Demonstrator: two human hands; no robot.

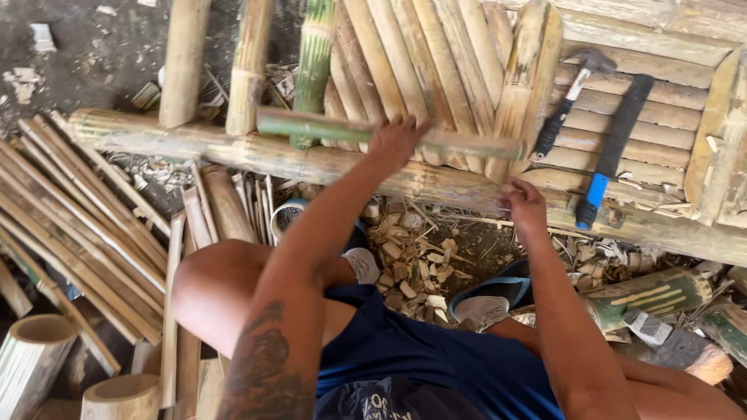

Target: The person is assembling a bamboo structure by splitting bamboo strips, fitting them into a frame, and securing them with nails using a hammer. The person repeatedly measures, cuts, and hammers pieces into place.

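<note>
While the left hand (pixel 395 141) grips a green bamboo strip (pixel 327 124) lying crosswise on the far frame of split slats (pixel 436 54), the right hand (pixel 523 204) rests on the thick horizontal pole (pixel 233 148), fingers curled; whether they clench cannot be told. Hammer (pixel 568 101) and blue-handled blade (pixel 615 148) lie right, untouched. Risk: the strip is held by one end only, so it may roll or pivot off the rounded slats; splintered edges near the fingers could cut.

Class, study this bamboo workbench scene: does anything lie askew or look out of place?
Yes. A green bamboo strip under the left hand lies crosswise over the lengthwise slats. Bamboo chips litter the ground between the feet.
</note>
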